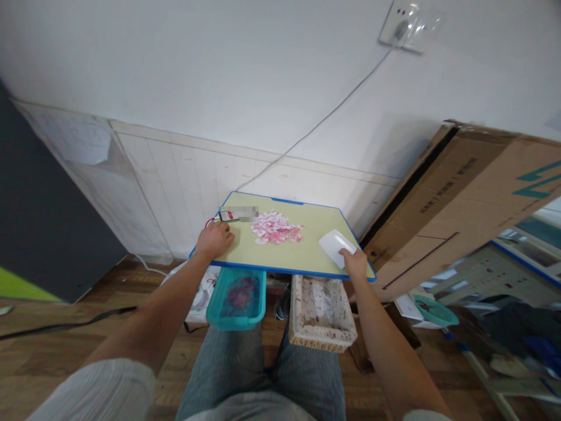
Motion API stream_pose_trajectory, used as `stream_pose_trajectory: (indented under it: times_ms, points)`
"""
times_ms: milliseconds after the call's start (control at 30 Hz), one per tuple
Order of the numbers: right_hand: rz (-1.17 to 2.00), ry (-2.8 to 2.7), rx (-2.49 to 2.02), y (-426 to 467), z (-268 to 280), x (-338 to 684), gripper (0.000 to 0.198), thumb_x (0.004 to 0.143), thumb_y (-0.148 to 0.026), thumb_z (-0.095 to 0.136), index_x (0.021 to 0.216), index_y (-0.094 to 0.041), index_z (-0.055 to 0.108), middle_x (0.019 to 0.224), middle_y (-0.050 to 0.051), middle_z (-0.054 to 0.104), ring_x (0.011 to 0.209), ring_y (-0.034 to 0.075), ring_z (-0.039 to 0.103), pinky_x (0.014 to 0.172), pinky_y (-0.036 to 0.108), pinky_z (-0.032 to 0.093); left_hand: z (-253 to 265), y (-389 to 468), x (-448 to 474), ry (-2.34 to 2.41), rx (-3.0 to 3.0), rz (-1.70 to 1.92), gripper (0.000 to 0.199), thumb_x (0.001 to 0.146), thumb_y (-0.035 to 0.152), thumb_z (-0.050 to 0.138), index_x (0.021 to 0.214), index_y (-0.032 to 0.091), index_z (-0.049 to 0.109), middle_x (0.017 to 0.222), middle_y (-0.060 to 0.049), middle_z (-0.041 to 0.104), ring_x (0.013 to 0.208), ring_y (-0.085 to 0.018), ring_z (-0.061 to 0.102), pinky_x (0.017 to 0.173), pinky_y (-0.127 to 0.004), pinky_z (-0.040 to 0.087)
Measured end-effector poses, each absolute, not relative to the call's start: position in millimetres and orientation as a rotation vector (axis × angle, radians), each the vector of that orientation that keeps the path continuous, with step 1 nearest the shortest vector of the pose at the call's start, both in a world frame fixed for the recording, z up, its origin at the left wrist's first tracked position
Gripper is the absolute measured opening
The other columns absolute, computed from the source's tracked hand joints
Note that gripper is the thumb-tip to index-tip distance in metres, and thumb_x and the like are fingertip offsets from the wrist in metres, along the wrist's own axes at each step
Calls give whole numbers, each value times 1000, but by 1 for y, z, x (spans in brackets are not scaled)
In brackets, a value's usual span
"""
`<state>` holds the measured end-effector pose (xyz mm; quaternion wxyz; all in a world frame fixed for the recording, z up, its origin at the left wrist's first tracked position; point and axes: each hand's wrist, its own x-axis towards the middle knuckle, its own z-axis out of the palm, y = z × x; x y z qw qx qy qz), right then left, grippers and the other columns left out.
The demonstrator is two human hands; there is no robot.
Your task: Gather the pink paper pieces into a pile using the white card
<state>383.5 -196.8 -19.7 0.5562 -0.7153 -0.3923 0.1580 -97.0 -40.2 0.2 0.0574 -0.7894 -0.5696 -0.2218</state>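
Note:
My right hand (pixel 356 262) grips a glossy white rectangular card (pixel 336 247) by its near corner, thumb on top, over the right side of a small pale yellow table (pixel 245 248) with a blue rim. On the left side of that tabletop rests my left hand (pixel 214 238), its fingers loosely apart with nothing in them. A smartphone (pixel 228 216) lies just beyond its fingers. Between my hands spreads a loose pile of small pink and white flakes (pixel 277 227). The card is apart from the pile.
Below the table's near edge sit a teal plastic basin (pixel 258 320) with dark reddish contents and a stained whitish foam box (pixel 323 339). A large cardboard box (pixel 464 193) leans at the right. A grey cable (pixel 302 139) runs down the wall from a socket (pixel 403 26).

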Motion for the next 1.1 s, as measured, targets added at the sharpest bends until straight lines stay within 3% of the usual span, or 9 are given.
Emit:
stream_pose_trajectory:
  times_ms: [400, 667, 867, 1100]
  points:
    - [133, -950, -1792, -194, -17, 369, 42, 69, -45, 66, 92, -12, 78, 97, 17, 79, 92, 34, 72, 83, 38, 55, 2, -41, -97, -1750, -2392, -673, 29, 88, 38, 49, 101, 22, 70, 116, -14, 68, 116, -31, 58, 99, -43, 46]
    - [131, -981, -1805, -200, -10, 361, 45, 72, -47, 64, 94, -10, 78, 98, 19, 79, 94, 35, 73, 82, 38, 55, 0, -40, -99, -1720, -2390, -707, 30, 88, 39, 48, 99, 22, 70, 115, -14, 68, 114, -30, 59, 98, -42, 46]
    - [155, -1022, -1793, -205, 1, 356, 32, 69, -41, 66, 88, -19, 79, 83, 12, 79, 94, 35, 74, 76, 36, 57, 5, -42, -97, -1717, -2393, -695, 29, 87, 37, 48, 99, 22, 70, 115, -14, 69, 113, -31, 60, 98, -43, 48]
    - [156, -1030, -1804, -204, -7, 359, 37, 74, -47, 63, 88, -15, 77, 92, 16, 79, 90, 34, 73, 81, 39, 55, -2, -37, -103, -1692, -2412, -691, 29, 89, 38, 47, 100, 23, 69, 112, -12, 70, 112, -30, 61, 98, -42, 48]
